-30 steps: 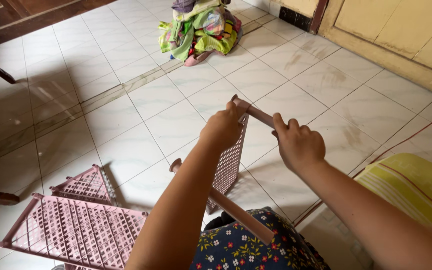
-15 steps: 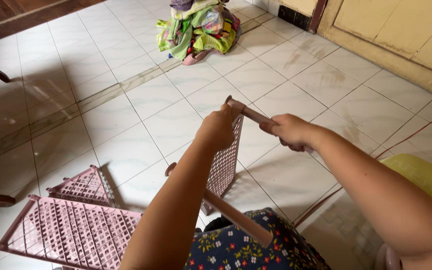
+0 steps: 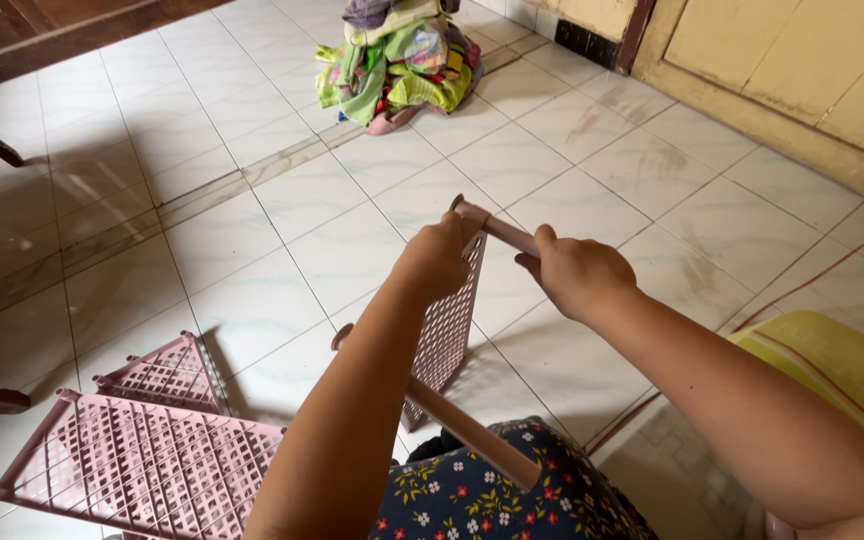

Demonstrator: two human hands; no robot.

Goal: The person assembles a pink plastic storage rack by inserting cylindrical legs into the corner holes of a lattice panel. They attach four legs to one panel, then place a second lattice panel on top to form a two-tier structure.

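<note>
My left hand [image 3: 439,260] fingers are closed on the top corner of an upright pink lattice shelf panel [image 3: 449,335], my right hand [image 3: 577,272] fingers grip its pink tube [image 3: 508,235], spare panels [image 3: 137,455] on the tiled floor [image 3: 282,220].

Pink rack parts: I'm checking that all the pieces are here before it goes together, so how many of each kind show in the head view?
Pink lattice panels: 3, one upright at the hands, two lying on the floor.
Pink poles: 2, one gripped by the right hand, one over the lap.
Total: 5
</note>
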